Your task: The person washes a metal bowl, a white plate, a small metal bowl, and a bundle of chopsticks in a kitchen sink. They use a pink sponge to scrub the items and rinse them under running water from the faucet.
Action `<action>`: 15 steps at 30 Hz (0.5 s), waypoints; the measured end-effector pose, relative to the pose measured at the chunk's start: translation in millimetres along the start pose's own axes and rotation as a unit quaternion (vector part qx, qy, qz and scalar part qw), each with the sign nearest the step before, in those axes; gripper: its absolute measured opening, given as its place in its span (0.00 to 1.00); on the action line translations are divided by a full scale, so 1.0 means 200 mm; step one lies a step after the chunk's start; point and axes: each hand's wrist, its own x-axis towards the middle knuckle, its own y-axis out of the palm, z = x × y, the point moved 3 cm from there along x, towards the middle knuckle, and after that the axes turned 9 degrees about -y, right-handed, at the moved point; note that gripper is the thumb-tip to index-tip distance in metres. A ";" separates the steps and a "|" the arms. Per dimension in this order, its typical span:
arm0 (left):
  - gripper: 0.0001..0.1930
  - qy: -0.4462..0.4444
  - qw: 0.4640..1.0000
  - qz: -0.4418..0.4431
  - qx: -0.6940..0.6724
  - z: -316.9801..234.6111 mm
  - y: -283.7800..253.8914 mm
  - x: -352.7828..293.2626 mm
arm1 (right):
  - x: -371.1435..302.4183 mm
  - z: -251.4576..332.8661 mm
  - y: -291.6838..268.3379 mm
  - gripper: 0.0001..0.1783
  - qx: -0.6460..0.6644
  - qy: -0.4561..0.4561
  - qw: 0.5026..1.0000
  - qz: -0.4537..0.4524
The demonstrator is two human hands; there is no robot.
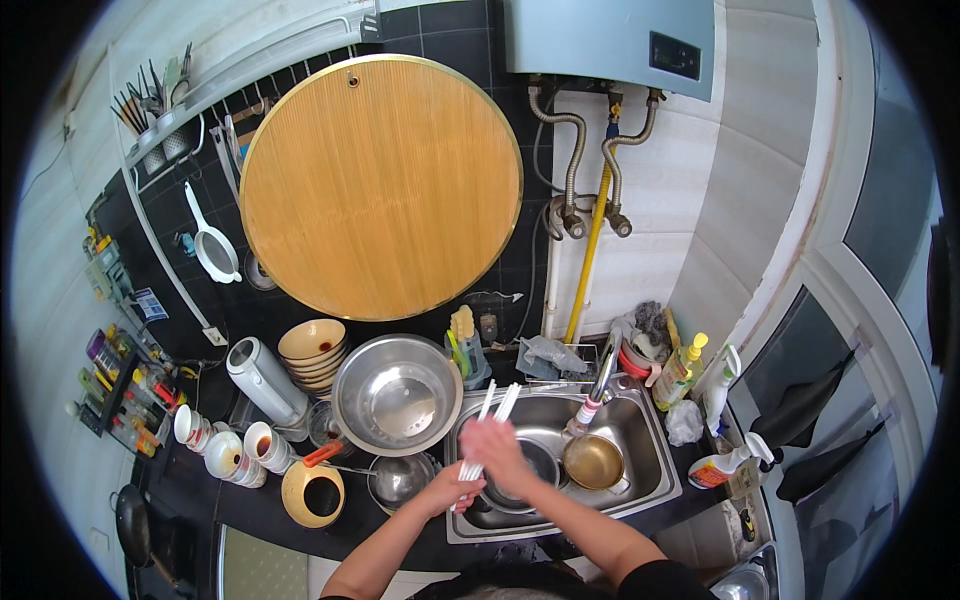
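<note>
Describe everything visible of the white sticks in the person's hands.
The white sticks look slim, straight and smooth, like chopsticks; their material and exact number can't be told. They form a slanted bundle above the left part of the metal sink, far ends spread slightly apart. The left hand grips them near their lower ends, while the blurred right hand covers their middle.

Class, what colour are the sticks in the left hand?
The sticks are white; the head view shows them best.

Sticks (pixel 507 403) are over the sink (pixel 643 445), right of the basin (pixel 398 398)
</note>
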 end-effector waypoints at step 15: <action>0.10 0.021 0.991 -0.021 0.127 0.03 0.06 0.00 | 0.07 -0.21 -0.17 0.20 -0.072 0.197 0.961 -0.179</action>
